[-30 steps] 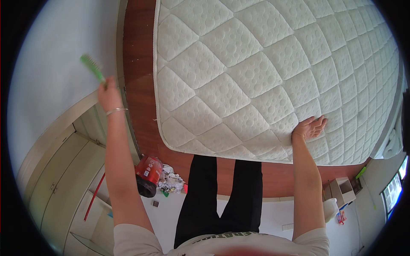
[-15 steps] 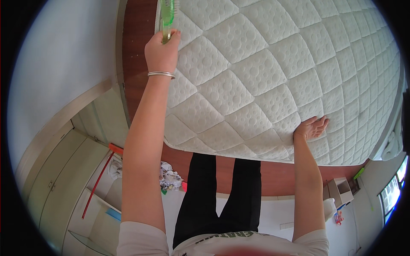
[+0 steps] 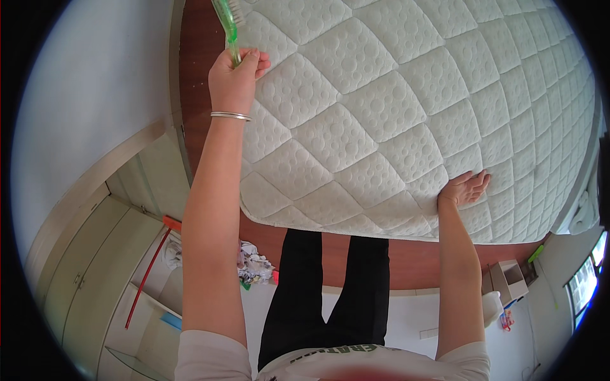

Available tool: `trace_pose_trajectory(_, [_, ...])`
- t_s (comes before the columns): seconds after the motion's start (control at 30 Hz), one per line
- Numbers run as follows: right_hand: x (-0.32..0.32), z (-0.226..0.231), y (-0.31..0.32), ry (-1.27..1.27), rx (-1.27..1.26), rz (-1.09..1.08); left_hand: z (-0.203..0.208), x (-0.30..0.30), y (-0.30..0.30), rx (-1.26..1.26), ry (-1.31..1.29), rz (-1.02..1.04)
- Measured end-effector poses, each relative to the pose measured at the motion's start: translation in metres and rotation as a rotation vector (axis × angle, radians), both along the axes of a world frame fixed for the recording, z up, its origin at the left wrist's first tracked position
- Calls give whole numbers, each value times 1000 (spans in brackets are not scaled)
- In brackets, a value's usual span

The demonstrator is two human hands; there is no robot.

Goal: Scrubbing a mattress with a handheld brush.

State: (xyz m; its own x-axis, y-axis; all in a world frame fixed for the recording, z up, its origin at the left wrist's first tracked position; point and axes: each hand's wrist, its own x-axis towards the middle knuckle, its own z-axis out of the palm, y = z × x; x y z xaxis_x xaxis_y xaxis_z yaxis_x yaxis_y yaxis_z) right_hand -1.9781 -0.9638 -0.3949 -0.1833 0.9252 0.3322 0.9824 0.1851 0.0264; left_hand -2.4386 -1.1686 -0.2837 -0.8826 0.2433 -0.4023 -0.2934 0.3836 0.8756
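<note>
My left hand is wrapped round the handle of a green brush with pale bristles. It is at the left edge of a white quilted mattress, and the brush's far end runs out of the top of the picture. The bristles face right, beside the mattress corner area; whether they touch the fabric I cannot tell. A silver bangle sits on my left wrist. My right hand lies on the mattress near its front edge, fingers spread and holding nothing.
Under the mattress is a reddish-brown wooden platform. Pale cabinets stand at the left, with a red-handled broom beside them. A heap of crumpled scraps lies on the floor. A small shelf unit stands at the right.
My left hand and the brush have moved a little left, and the brush now leans further left at the top. My right hand has stayed in place.
</note>
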Motion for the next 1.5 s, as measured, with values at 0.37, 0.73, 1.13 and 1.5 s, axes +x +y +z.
trace_pose_trajectory(0.37, [0,2,-1,16,-13,-6,30,-39,-93,-728,254,116])
trace_pose_trajectory(0.73, [-53,52,18,386,-273,-124,22,42,-45,-628,699,-536])
trace_pose_trajectory(1.13, [-305,33,12,260,-239,292,-15,15,-33,-546,667,-751])
trace_pose_trajectory(1.5, [-305,15,9,139,-217,297,9,-35,-7,-422,785,-596])
